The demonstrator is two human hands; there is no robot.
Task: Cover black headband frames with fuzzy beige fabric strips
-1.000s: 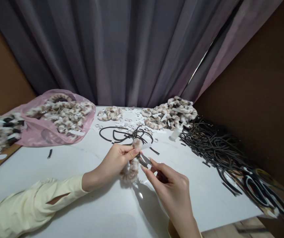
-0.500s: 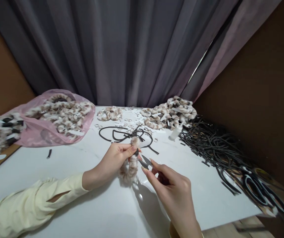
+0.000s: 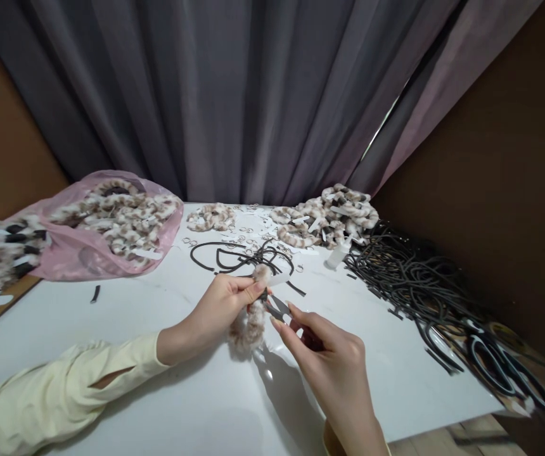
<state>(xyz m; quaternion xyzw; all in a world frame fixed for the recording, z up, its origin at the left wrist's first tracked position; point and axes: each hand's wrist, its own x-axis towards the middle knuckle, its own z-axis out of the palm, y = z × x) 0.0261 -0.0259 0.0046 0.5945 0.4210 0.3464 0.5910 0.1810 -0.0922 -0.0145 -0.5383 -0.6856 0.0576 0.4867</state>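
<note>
Above the white table, my left hand (image 3: 222, 304) pinches a fluffy cream-and-brown fur loop (image 3: 248, 332) between thumb and fingers. A white tag (image 3: 278, 278) sticks out to the right near its top, and a short dark part shows beside my fingertips. My right hand (image 3: 336, 361) is closed around small dark snips (image 3: 279, 308). Their blades are apart and point up and left, close to the dark part of the loop; whether they touch it I cannot tell. The handles are mostly hidden by my right fingers.
Dark cords (image 3: 272, 256) and small metal rings (image 3: 241, 237) lie beyond my hands. A pink bag (image 3: 77, 256) of fur loops stands left, and more fur loops (image 3: 343, 215) behind. At right are a small bottle (image 3: 336, 256), a black cord heap (image 3: 405, 272) and large scissors (image 3: 505, 370).
The white tag has swung slightly and shows more plainly to the right of the loop. The fur loop and snips have shifted only a little; both hands keep their grip.
</note>
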